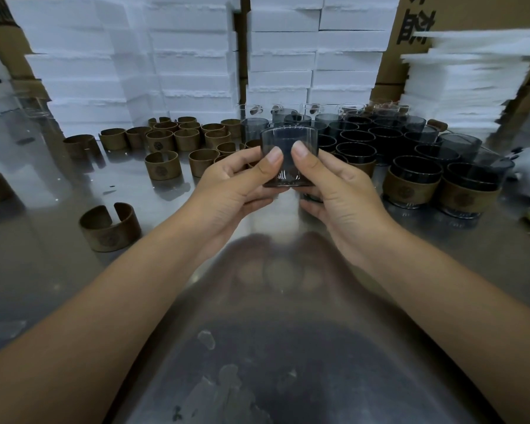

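Steel table [273, 347] fills most of the view and is shiny enough to mirror your forearms. Behind it is a wall of stacked white foam boxes [193, 56], a cardboard carton [459, 13] with printed characters at top right, and a pile of white foam sheets [468, 78] in front of that carton. On the far right half of the table there's a dense cluster of smoky glasses [383, 139], upright and packed close together. The two sleeved glasses [413, 182] at the cluster's near right edge wear brown bands around their lower halves. The far left half holds a loose group of open brown sleeves [178, 136], C-shaped and standing on edge. One stray sleeve [109, 228] sits alone, nearer to you and well apart from the group, gap facing away from you. Your left hand [230, 191] and right hand [346, 194] meet at centre, above the table, in front of the glass cluster. Both are clamped on one bare smoky glass [288, 142]: thumbs side by side on its near wall, fingers curled round the sides and under the base. The glass is upright, rim up, clear of the tabletop, no sleeve on it.
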`<state>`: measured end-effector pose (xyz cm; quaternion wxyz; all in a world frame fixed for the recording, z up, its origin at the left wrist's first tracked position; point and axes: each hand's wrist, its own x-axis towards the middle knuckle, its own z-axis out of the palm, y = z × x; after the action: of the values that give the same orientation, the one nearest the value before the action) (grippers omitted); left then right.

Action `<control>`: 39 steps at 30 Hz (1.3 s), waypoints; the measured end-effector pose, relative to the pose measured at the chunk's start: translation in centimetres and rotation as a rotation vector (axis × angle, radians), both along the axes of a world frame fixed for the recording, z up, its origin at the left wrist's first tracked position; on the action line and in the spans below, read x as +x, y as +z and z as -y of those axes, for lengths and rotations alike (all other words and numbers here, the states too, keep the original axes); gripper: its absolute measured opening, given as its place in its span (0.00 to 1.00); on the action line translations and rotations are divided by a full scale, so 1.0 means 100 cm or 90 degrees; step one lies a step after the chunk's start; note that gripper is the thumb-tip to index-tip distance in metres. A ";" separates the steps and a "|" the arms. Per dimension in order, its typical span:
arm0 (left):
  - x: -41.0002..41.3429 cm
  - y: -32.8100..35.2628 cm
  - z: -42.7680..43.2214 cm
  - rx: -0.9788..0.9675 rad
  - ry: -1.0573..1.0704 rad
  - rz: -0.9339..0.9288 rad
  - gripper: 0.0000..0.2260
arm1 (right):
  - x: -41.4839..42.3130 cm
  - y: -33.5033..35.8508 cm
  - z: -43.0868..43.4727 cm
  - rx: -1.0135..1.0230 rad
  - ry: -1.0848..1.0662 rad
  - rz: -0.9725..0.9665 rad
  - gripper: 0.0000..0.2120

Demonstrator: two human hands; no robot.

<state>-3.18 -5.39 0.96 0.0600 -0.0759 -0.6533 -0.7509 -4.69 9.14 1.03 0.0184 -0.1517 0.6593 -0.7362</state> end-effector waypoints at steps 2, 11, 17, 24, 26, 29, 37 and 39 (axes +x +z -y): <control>0.000 0.001 0.000 0.009 -0.007 0.002 0.28 | 0.000 0.001 -0.001 -0.016 0.015 0.008 0.18; 0.000 0.001 0.003 0.015 -0.035 0.013 0.25 | -0.003 0.005 -0.004 -0.082 0.021 0.067 0.38; -0.002 0.000 0.005 0.034 -0.087 0.019 0.22 | -0.003 0.006 -0.003 -0.078 0.014 0.048 0.31; -0.004 -0.001 0.005 0.011 -0.087 0.025 0.21 | -0.004 0.001 0.000 0.014 0.026 0.003 0.25; -0.004 -0.002 0.005 -0.011 -0.031 0.028 0.24 | -0.004 0.001 -0.001 0.015 0.017 -0.009 0.25; -0.004 -0.003 0.005 -0.018 0.011 0.024 0.26 | -0.004 -0.001 -0.001 -0.004 -0.026 -0.018 0.22; -0.004 -0.006 0.000 -0.056 -0.007 0.000 0.21 | 0.000 -0.001 0.002 0.003 -0.011 -0.042 0.16; -0.005 -0.007 0.002 -0.049 -0.017 -0.004 0.19 | -0.001 -0.001 0.001 0.011 -0.010 -0.035 0.16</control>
<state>-3.71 -5.57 0.28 0.0491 -0.0892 -0.6805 -0.7257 -4.80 9.06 0.90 -0.0044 -0.1666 0.6670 -0.7261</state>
